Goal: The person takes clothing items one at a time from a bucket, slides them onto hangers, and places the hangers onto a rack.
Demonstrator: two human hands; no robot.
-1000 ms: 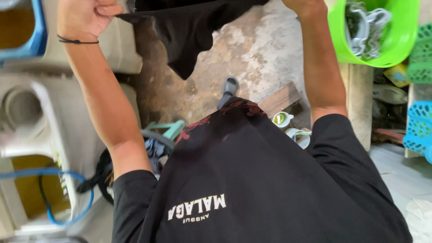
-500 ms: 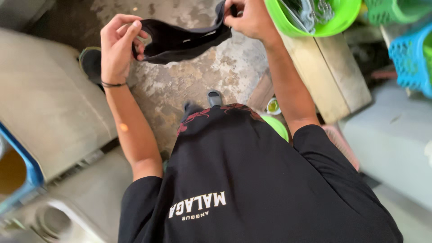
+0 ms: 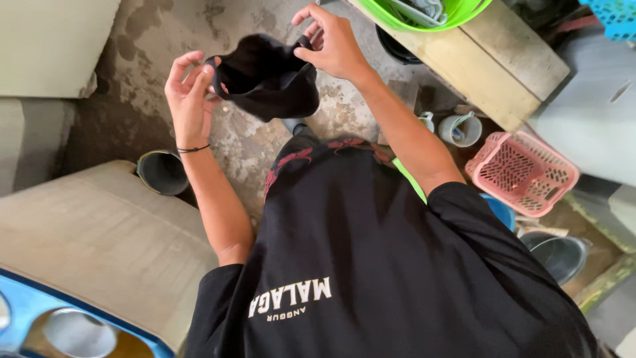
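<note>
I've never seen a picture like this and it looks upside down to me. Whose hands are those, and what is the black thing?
The camera sits on a person's head and looks down, so you see their own black shirt and both arms from above. The left hand and right hand each pinch one side of a small black cloth, holding it up over the stained concrete floor. Around them are a green basin on a wooden bench, a pink basket, white cups and a metal bucket.
</note>
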